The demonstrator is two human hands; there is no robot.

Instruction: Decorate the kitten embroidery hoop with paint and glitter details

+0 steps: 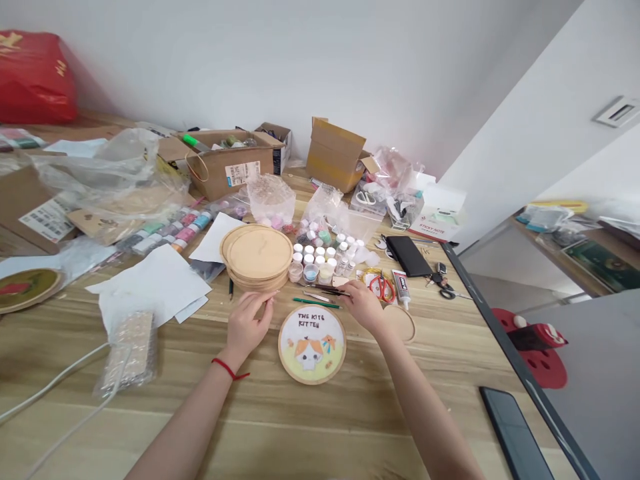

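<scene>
A round wooden-framed picture (312,343) lies flat between my hands, with a cartoon cat and the lettering "THE KITE KITTEN". My left hand (250,323), a red cord at its wrist, is left of it in a pinch; anything between the fingertips is too small to make out. Just beyond those fingers rises a stack of round wooden boards (260,253). Above the picture's right side, my right hand (364,305) closes its fingers on the end of dark, slim tweezers (325,289). A green pencil (316,303) lies between the tweezers and the picture.
Small white-capped jars (320,252) cluster behind the tweezers. Red-handled pliers (383,288), a glue tube (401,287) and a wooden ring (400,323) lie right. Cardboard boxes (220,163) line the wall. White paper (150,287) and bubble wrap (131,350) lie left, a phone (515,433) front right.
</scene>
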